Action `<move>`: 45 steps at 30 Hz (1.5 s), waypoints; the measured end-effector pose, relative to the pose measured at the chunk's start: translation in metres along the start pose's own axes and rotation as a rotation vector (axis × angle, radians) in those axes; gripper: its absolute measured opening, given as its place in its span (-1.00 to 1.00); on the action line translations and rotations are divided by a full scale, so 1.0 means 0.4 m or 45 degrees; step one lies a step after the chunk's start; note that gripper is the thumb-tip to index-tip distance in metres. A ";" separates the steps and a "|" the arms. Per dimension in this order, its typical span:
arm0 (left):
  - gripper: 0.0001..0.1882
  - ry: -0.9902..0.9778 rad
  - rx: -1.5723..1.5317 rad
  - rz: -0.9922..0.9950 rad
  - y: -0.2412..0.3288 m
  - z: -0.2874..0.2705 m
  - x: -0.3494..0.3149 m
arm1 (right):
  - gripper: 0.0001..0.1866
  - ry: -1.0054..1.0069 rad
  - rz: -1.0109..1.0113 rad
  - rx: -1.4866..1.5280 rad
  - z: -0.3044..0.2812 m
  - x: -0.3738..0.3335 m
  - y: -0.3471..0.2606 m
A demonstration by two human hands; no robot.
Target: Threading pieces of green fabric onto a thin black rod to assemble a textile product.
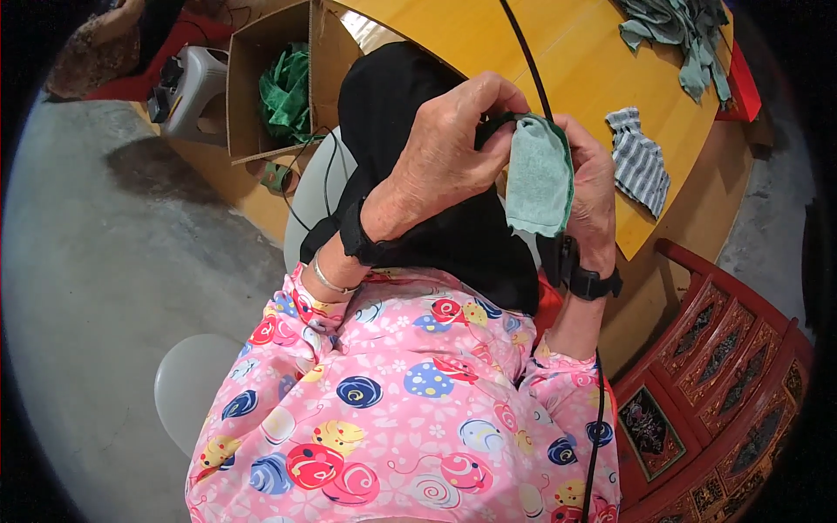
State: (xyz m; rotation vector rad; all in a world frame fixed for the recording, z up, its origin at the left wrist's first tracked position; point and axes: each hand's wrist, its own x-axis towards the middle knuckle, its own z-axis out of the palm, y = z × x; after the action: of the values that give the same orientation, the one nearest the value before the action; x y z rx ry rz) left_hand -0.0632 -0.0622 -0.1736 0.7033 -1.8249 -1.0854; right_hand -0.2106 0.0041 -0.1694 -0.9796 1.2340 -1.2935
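Observation:
A small pale green fabric piece (538, 170) with a darker green edge hangs over my lap, its lower edge slightly uneven. My left hand (449, 135) pinches its upper left corner between thumb and fingers. Behind its right side, my right hand (588, 187) grips the cloth, with most of those fingers hidden by the fabric. Both wrists wear black straps. To the right of my right hand, a grey-and-white striped fabric piece (639, 161) lies on the yellow table (575, 52).
Several grey-green cloth pieces (676, 39) are heaped at the table's far right. A cardboard box (330, 70) with green fabric (286, 91) stands at the far left, beside a grey plastic stool (196, 96). A carved red wooden chair (715, 375) is at right. Black cables run past my arms.

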 end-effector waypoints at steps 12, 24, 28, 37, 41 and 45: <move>-0.70 -0.036 0.177 0.247 0.002 0.001 -0.003 | -0.79 0.331 -0.188 -0.485 0.018 0.014 0.036; -0.72 -0.126 -0.125 0.019 -0.011 -0.014 -0.007 | -0.81 0.231 -0.109 -0.273 0.014 0.000 0.033; -0.72 -0.125 -0.153 -0.061 -0.015 -0.014 -0.007 | -0.85 0.205 0.018 -0.192 0.010 -0.005 0.014; -0.85 -0.069 -0.173 -0.163 -0.020 -0.015 -0.008 | -0.85 0.100 -0.021 -0.126 0.025 -0.011 -0.006; -0.86 -0.084 -0.156 -0.162 -0.016 -0.015 -0.012 | -0.86 0.112 -0.007 -0.203 0.024 -0.009 -0.001; -0.83 -0.118 -0.101 -0.046 -0.002 -0.027 -0.009 | -0.87 0.152 -0.041 -0.354 0.017 -0.009 0.005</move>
State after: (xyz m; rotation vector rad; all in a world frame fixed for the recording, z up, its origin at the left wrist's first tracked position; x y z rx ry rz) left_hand -0.0519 -0.0638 -0.1733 0.6507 -1.8427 -1.2251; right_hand -0.2031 0.0069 -0.1700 -1.1348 1.5251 -1.2407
